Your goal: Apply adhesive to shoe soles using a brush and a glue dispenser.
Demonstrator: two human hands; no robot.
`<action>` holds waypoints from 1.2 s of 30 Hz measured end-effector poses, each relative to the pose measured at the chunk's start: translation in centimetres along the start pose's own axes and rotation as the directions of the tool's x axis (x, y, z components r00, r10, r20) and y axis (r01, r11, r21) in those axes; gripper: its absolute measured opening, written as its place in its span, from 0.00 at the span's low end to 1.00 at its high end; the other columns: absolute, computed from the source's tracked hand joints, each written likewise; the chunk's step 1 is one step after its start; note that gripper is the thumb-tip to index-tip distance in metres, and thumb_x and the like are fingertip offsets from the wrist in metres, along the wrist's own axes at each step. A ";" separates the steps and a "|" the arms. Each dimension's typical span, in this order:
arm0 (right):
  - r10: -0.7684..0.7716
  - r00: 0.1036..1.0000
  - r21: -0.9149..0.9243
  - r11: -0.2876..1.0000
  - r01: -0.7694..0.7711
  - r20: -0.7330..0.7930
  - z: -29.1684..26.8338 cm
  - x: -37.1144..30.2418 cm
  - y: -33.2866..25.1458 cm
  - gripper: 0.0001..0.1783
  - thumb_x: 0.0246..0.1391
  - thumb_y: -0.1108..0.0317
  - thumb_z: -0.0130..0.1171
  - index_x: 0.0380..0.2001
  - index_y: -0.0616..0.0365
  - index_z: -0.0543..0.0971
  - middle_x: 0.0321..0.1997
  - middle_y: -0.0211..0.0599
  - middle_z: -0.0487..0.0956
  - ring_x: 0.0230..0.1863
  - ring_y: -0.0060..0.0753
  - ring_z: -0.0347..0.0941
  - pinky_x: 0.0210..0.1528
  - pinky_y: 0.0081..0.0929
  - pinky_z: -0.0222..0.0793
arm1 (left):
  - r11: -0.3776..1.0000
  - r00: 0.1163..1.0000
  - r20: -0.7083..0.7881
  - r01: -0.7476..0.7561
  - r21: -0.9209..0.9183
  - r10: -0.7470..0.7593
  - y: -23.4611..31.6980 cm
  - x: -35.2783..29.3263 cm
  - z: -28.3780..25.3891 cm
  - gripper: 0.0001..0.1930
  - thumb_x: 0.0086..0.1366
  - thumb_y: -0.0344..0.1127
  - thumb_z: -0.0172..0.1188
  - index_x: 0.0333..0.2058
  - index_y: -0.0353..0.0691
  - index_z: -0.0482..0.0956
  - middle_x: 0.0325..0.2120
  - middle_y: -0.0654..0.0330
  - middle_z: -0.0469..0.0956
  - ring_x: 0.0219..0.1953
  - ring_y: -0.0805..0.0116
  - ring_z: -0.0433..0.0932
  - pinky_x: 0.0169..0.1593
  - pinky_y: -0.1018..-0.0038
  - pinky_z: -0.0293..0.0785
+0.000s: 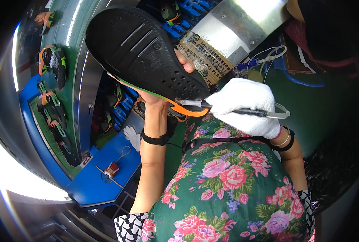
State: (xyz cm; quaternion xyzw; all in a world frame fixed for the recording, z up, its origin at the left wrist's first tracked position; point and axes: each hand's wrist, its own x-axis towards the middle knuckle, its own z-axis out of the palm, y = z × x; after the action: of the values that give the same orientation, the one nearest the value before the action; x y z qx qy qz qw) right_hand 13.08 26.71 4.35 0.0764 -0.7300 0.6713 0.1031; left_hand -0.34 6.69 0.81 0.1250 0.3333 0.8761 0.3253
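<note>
Clasps black shoe sole (pixel 135 48) between palm and curled fingers of bare left hand (pixel 152 98); wraps gloved right hand (pixel 246 103) around slim tool (pixel 195 103), touching tip to the sole's narrow end. Seems mid-work there; cannot tell finished from remaining. Farther left of the grip, shows shoes (pixel 57 66) along green surface (pixel 58 37).
</note>
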 end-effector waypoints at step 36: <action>-0.233 0.968 -0.137 0.960 0.245 0.098 -1.8 -0.4 -0.2 0.14 0.45 0.73 0.73 0.39 0.51 0.89 0.40 0.36 0.88 0.36 0.37 0.83 0.38 0.32 0.80 | 0.999 0.998 0.045 -0.047 -0.011 0.048 -0.9 2.4 0.6 0.50 0.59 0.82 0.51 0.49 0.31 0.74 0.39 0.48 0.77 0.40 0.54 0.77 0.47 0.59 0.72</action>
State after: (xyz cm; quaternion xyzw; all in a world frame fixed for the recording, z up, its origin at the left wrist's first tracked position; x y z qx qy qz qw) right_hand 13.57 28.48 4.63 0.1832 -0.7667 0.5944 0.1593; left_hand -1.45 9.03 0.65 0.1512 0.3182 0.8822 0.3124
